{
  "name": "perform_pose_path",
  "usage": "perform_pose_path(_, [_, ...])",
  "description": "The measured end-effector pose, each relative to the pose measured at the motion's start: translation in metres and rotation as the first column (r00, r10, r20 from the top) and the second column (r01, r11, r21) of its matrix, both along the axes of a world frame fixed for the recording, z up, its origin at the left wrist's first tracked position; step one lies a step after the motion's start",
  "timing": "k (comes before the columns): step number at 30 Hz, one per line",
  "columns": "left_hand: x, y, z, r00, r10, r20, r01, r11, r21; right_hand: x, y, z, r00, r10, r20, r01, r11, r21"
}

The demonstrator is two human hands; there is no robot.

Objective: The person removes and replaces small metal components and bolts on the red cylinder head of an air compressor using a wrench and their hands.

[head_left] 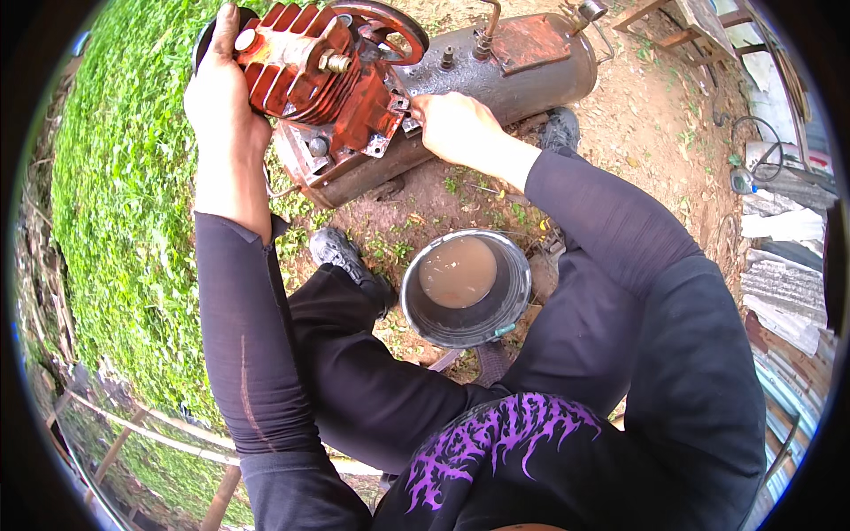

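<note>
A red finned air compressor pump (305,80) sits on top of a grey cylindrical tank (434,80), with a dark red flywheel (413,44) at its far side. My left hand (221,102) is closed around the pump's left side, thumb up near its round black cover and the other fingers hidden behind. At the right corner of the pump's base, my right hand (456,128) has its fingers pinched together beside a bolt hole. Whatever it grips there is too small or hidden to make out. The pump's base lies over a rusty bracket on the tank.
Between my legs stands a black bucket (513,305) holding murky brown water. Grass (133,203) covers the left side, bare dirt the right. A wooden bench (691,26) is at the far right, and corrugated sheets (788,288) with a plastic bottle (742,180) lie along the right edge.
</note>
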State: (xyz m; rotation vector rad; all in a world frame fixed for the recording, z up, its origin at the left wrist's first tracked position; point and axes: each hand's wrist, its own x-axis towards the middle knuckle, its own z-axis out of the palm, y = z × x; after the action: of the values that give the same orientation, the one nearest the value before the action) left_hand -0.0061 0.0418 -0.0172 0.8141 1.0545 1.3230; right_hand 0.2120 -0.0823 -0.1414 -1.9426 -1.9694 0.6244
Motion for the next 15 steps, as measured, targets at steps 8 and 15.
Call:
perform_pose_path(8, [0.005, -0.005, 0.007, 0.999, -0.036, 0.014, 0.036, 0.999, -0.005, -0.003, -0.001, 0.001, 1.000, 0.030, -0.008, -0.029, 0.999, 0.043])
perform_pose_path(15, [-0.003, -0.005, 0.006, 0.995, -0.072, -0.067, 0.074, 0.997, 0.022, 0.008, 0.007, 0.004, 0.992, 0.121, -0.035, -0.120, 0.993, 0.016])
